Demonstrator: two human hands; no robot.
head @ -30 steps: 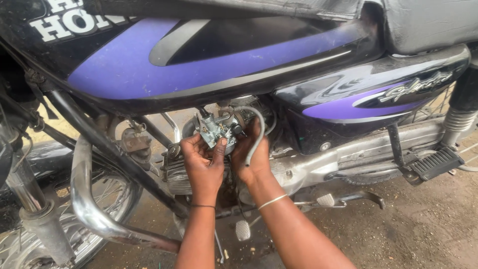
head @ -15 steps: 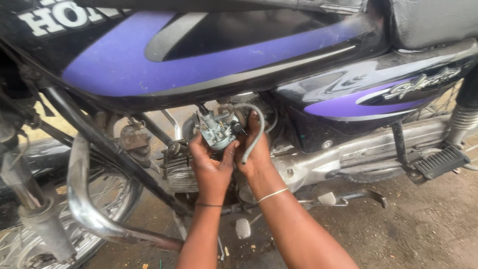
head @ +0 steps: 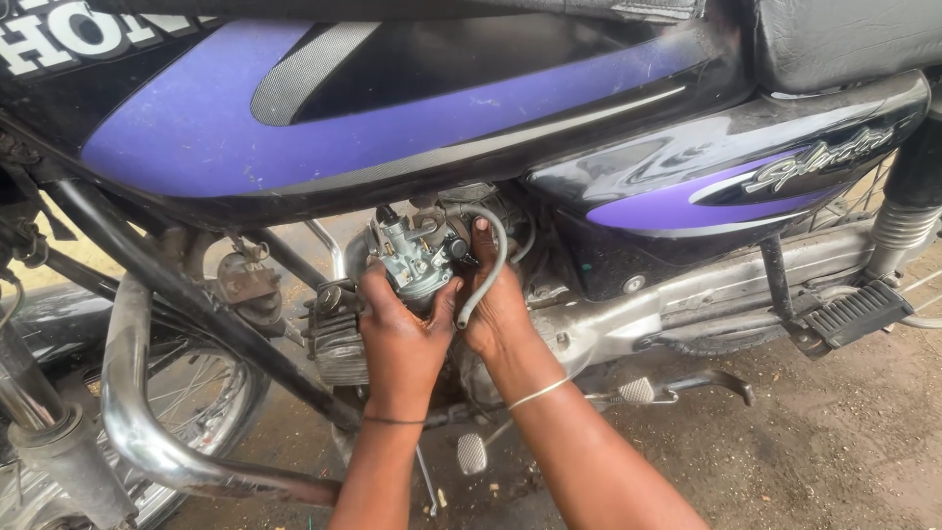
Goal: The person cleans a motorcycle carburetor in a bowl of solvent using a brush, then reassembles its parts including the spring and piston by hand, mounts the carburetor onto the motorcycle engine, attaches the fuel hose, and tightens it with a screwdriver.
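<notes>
Carburetor (head: 414,257) is being gripped beneath the purple fuel tank (head: 294,128), the left hand (head: 402,339) fingers clamped around its body, the right hand (head: 496,309) fingers pressed together against its side, beside a grey hose (head: 491,263).

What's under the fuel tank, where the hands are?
Under the tank sits a metal carburetor, held by the left hand and right hand. A grey hose loops past it. The hands and carburetor cover the engine parts behind.

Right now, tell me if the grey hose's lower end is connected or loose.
Loose: the hose ends free between both hands, joined to nothing.
</notes>
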